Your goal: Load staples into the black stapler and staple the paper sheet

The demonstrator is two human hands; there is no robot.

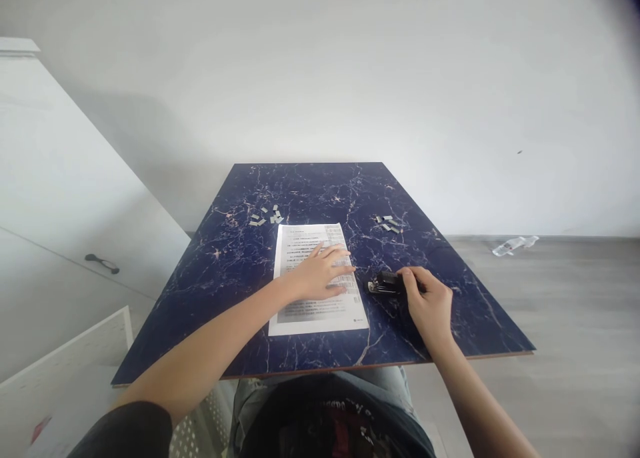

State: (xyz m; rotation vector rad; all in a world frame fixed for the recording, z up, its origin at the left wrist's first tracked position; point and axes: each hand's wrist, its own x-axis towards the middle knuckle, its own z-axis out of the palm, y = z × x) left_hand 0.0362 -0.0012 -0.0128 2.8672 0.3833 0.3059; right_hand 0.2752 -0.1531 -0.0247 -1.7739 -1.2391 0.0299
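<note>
Head view, contents of a blue marbled tabletop (310,185) with veined pattern, set near a pale wall.

Item: printed paper (320,318), lying flat near the front edge; one sheet or several, cannot tell. Left hand (323,275) rests palm down upon it, fingers spread and grasping nothing. Handling, by estimate: light, limp, easily creased, apt to slide on the smooth surface; best steadied by a flat palm or lifted at a free edge or corner.

Item: black stapler (386,283), just beside the paper's right edge, metal-tipped nose toward the paper. Right hand (430,301) has its fingers curled about the rear end, thumb uppermost; firmness of the grasp cannot be told. Handling, by estimate: compact, stiff, fairly dense for its bulk, smooth-cased, not fragile; best taken by the rear body, thumb above and fingers beneath, clear of the nose.

Item: left group of small pale strips (278,216), scattered just beyond the paper's top edge; probably staples, too small to be certain.

Item: right group of similar strips (395,230), beyond the stapler and apart from the first group.

Surroundings: white cabinet (60,178) with dark handle (102,264), to the left; clear plastic object (515,246) on the grey floor (560,311), to the right.
</note>
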